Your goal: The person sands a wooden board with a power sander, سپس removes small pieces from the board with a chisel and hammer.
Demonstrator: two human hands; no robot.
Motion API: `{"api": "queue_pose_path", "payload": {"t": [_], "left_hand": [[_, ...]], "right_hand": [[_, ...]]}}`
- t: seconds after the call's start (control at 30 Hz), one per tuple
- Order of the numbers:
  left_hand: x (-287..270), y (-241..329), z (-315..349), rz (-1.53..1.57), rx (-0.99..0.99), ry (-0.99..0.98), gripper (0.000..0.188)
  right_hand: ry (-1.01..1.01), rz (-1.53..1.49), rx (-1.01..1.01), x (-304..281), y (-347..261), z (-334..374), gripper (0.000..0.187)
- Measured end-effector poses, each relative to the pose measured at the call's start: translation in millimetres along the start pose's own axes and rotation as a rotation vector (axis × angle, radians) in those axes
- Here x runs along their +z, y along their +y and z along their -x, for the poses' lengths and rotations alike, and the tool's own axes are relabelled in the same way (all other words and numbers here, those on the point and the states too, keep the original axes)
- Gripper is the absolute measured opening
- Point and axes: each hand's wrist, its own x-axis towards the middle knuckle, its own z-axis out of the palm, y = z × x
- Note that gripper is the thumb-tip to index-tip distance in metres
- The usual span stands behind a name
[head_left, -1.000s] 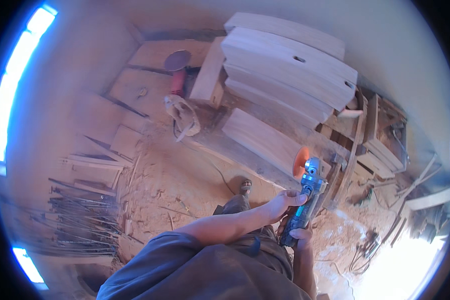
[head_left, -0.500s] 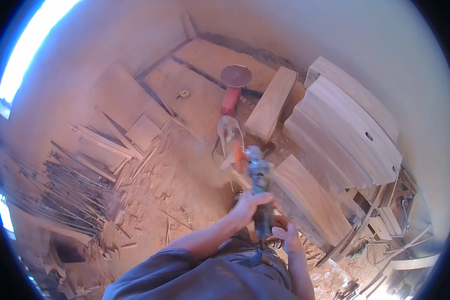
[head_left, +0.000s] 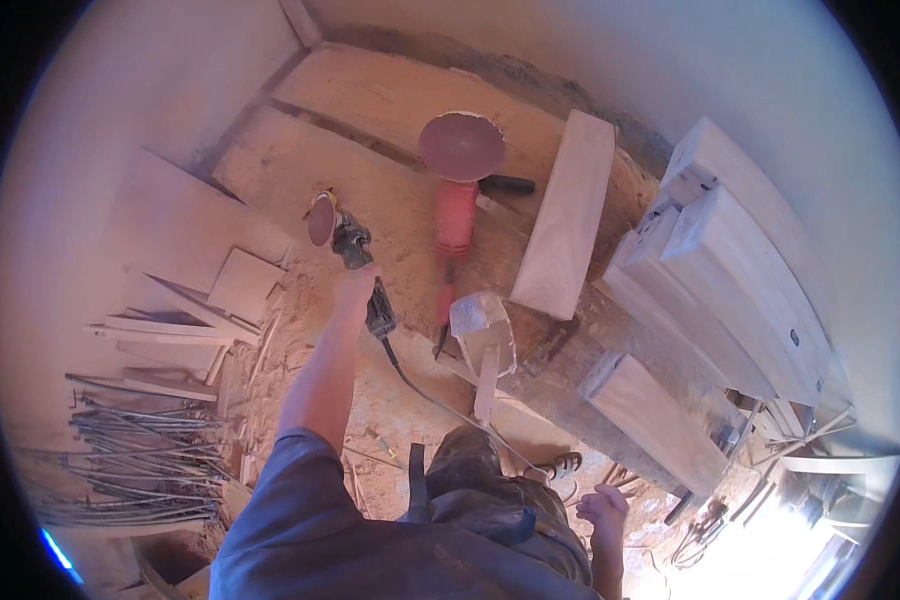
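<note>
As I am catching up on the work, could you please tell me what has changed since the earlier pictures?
The left hand has carried the grinder forward and to the left; the right hand has let go and is empty. The red sander and the pale wood block beside it stayed put.

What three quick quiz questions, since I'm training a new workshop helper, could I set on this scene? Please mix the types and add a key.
1. Multiple choice: what is in the person's right hand?
A) a wooden board
B) a tape measure
C) nothing visible

2. True or false: the left hand grips the black angle grinder, whose disc is at the end farther from the person's body.

3. Fill in the blank: the red disc sander has a side handle coloured ____.

Key: 1. C; 2. True; 3. black.
</note>
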Motion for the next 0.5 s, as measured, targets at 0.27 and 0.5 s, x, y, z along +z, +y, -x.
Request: {"api": "queue_pose_path", "payload": {"t": [0.27, 0.5], "left_hand": [[58, 21, -36, -0.62, 0.232, 0.231, 0.053], [46, -19, -70, -0.719, 0.171, -0.027, 0.087]], "right_hand": [[-0.065, 0.608, -0.096, 13, 4, 4, 0.035], [0.07, 0.892, -0.111, 13, -33, 8, 0.037]]}}
